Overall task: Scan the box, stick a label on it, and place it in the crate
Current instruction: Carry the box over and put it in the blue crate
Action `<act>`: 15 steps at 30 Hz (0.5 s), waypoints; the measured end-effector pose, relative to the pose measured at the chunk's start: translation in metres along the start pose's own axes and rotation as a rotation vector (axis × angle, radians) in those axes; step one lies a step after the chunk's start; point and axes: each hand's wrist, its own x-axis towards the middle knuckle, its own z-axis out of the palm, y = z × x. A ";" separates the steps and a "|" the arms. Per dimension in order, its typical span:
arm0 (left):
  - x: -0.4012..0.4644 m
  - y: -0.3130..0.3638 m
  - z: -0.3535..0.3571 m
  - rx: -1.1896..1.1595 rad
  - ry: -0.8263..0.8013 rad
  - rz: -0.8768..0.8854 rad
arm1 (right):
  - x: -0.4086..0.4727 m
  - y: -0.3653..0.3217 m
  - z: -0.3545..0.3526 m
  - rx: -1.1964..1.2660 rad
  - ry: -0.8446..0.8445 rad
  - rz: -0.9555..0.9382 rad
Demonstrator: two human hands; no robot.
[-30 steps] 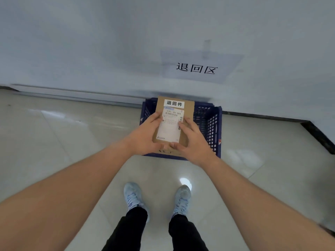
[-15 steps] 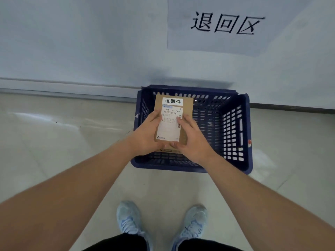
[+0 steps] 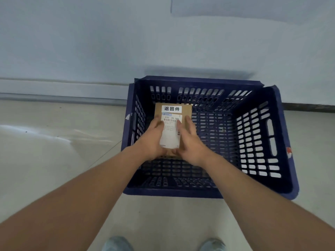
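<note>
A small brown cardboard box (image 3: 187,110) with a white shipping label and a white sticker bearing black characters (image 3: 171,109) sits low inside the dark blue slotted crate (image 3: 282,142), in its left half. My left hand (image 3: 151,140) grips the box's left side and my right hand (image 3: 190,140) grips its right side, thumbs resting on the label. The box's near end is hidden behind my hands. Whether the box rests on the crate floor I cannot tell.
The crate stands on a pale glossy floor (image 3: 54,160) against a light grey wall (image 3: 90,42). A sheet of paper (image 3: 253,8) is stuck on the wall above. My shoes (image 3: 117,244) show at the bottom edge.
My view has closed in on the crate and tilted down. Both hands have lowered the box from above the rim down into the crate's left half.
</note>
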 end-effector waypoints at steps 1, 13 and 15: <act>0.004 -0.003 0.003 -0.026 -0.008 -0.014 | 0.005 0.005 0.002 -0.013 -0.020 0.013; 0.018 -0.019 0.027 0.067 -0.005 -0.052 | 0.033 0.027 0.023 -0.102 -0.090 0.060; 0.021 -0.019 0.029 0.105 0.010 -0.039 | 0.034 0.029 0.025 -0.119 -0.079 0.070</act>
